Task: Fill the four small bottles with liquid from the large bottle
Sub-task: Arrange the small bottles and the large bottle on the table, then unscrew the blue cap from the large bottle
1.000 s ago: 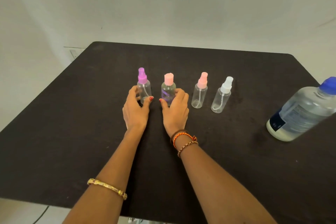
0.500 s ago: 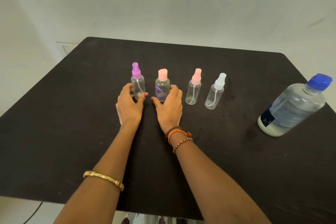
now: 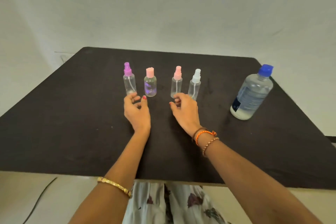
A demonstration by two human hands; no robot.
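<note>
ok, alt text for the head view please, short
Two bare hands, left hand and right hand, hover loosely curled over a black table, holding nothing, before four capped small clear bottles in a row; a large blue-capped bottle stands at right.

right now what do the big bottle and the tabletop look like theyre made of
Big bottle: probably clear, glossy plastic, since it is see-through with ridged walls; its blue cap looks like opaque plastic.
Tabletop: a dark matte surface without glare, perhaps cloth or felt; cannot tell.

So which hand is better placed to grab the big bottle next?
Probably the right hand: it hangs empty in front of the white-capped bottle, on the large bottle's side. The left hand sits by the purple-capped bottle, farthest away.
</note>
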